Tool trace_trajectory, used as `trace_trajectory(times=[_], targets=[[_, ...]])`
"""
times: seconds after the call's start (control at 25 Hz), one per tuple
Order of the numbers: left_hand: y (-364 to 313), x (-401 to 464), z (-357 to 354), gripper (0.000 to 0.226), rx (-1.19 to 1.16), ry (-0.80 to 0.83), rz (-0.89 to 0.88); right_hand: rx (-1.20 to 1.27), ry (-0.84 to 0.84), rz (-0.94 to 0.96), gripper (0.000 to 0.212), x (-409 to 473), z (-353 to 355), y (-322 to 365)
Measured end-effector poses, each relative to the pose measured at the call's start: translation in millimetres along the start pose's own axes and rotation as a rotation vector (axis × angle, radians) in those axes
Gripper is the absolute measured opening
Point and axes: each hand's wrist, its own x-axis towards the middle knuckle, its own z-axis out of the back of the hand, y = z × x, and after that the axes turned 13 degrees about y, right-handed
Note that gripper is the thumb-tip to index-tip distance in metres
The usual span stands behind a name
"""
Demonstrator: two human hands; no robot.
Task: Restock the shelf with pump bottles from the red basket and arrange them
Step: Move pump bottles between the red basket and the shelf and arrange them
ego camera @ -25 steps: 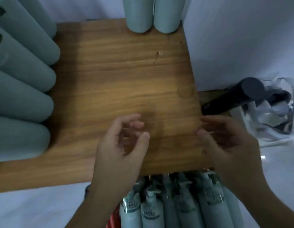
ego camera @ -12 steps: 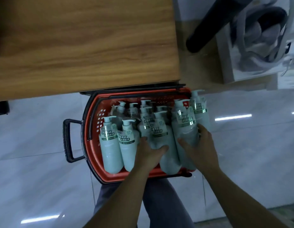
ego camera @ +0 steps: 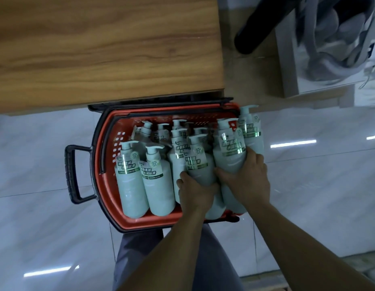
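Observation:
The red basket [ego camera: 111,202] with a black rim and side handle stands on the floor below the wooden shelf [ego camera: 102,49]. It holds several pale green pump bottles with green labels, two of them upright at the left [ego camera: 159,185]. My left hand [ego camera: 196,191] is wrapped around the body of a middle pump bottle [ego camera: 198,162]. My right hand [ego camera: 248,179] grips a taller pump bottle [ego camera: 229,150] at the basket's right side, with another bottle [ego camera: 252,131] just behind it.
White glossy floor tiles surround the basket. To the right of the shelf lie a black cylinder [ego camera: 258,32] and a white box with a grey bag [ego camera: 329,49]. My trouser leg [ego camera: 140,259] shows below the basket.
A second ago my hands hovered over the bare shelf board; the view then dropped to the basket. Both hands have since closed around bottles, and the view has moved slightly closer.

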Motion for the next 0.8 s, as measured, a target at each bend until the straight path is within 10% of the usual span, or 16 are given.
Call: trace_trajectory(times=[0.8], targets=[[-5,3,-39,0.097,-0.056,-0.243,0.126,0.147,-0.048,0.144,0.102,-15,19,-37]])
